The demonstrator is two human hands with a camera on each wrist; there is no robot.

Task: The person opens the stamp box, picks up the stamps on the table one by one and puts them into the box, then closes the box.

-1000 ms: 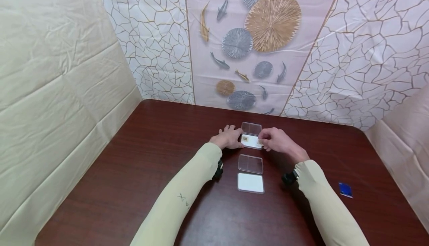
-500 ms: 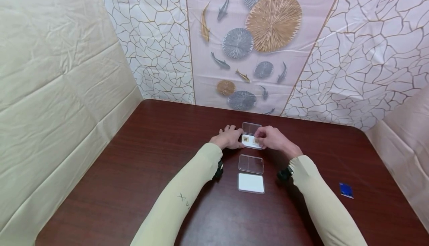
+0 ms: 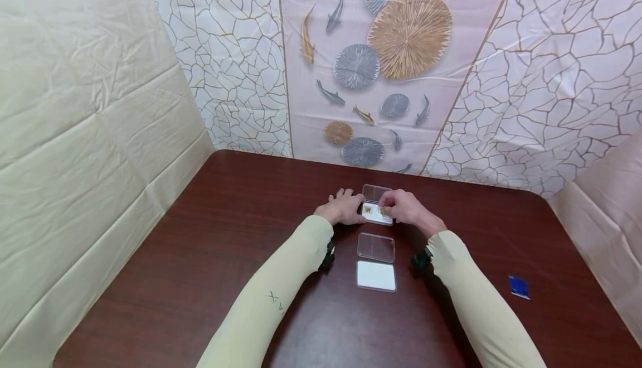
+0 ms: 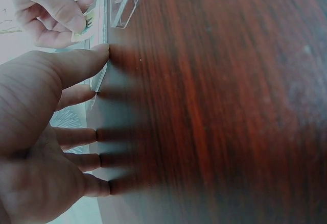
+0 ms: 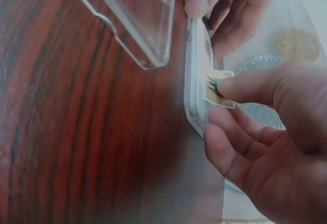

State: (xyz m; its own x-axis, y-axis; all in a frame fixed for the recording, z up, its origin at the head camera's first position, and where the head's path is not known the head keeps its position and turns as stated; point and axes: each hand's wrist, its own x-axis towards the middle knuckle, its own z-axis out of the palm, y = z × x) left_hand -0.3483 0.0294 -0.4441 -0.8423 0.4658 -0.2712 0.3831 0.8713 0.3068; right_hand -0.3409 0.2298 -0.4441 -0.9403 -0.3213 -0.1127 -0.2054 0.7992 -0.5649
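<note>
A clear plastic case (image 3: pixel 375 220) with a white inner pad lies on the table, its transparent lid (image 3: pixel 371 192) folded back behind it. My left hand (image 3: pixel 341 208) holds the case at its left end, thumb at the front edge and index finger at the back corner. Its other fingers are spread, tips on the table. A small postage stamp (image 3: pixel 368 211) lies on the left part of the pad. Over the pad's right part, my right hand (image 3: pixel 407 207) pinches a second stamp (image 5: pixel 218 99), yellowish with perforated edges, between thumb and fingers. The stamp's edge sits close at the pad.
Nearer to me lies a second open case (image 3: pixel 376 276) with a white pad, its clear lid (image 3: pixel 376 247) opened away from me. A small blue packet (image 3: pixel 519 286) rests on the right of the dark wooden table (image 3: pixel 210 245). A patterned cloth (image 3: pixel 241 67) hangs behind.
My right hand has moved left over the pad with the pinched stamp, closer to the other stamp, and has then nearly stopped. The left hand has stayed in place on the case.
</note>
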